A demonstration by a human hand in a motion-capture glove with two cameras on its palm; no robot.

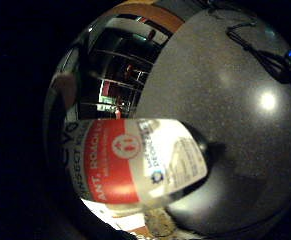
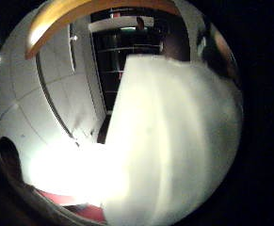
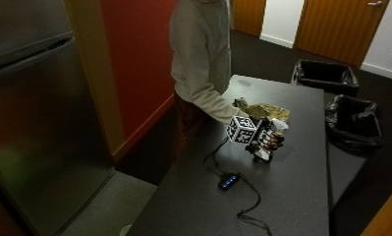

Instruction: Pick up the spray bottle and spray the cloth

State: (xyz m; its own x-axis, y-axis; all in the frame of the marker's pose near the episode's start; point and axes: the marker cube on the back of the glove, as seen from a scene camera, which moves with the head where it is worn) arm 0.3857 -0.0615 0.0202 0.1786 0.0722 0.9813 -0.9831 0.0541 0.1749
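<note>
In the outside view my gloved right hand (image 3: 266, 139) grips a white spray bottle (image 3: 264, 155) and holds it just above the dark table (image 3: 294, 196). Its white spray head (image 3: 278, 125) points toward a crumpled olive-yellow cloth (image 3: 268, 112) that lies on the table just beyond the hand. In the little finger side palm view the spray bottle (image 1: 135, 160) shows a red and white label and lies close across the palm, over the grey tabletop (image 1: 225, 100). A bit of the cloth (image 1: 160, 222) shows beside it. The bottle's white body (image 2: 174, 155) fills much of the thumb side palm view.
A small black device with a blue light (image 3: 227, 182) lies on a cable near the table's middle. Two black-lined bins (image 3: 325, 76) (image 3: 352, 123) stand beyond the table's far side. A steel fridge (image 3: 39, 123) stands at the left, next to a red wall.
</note>
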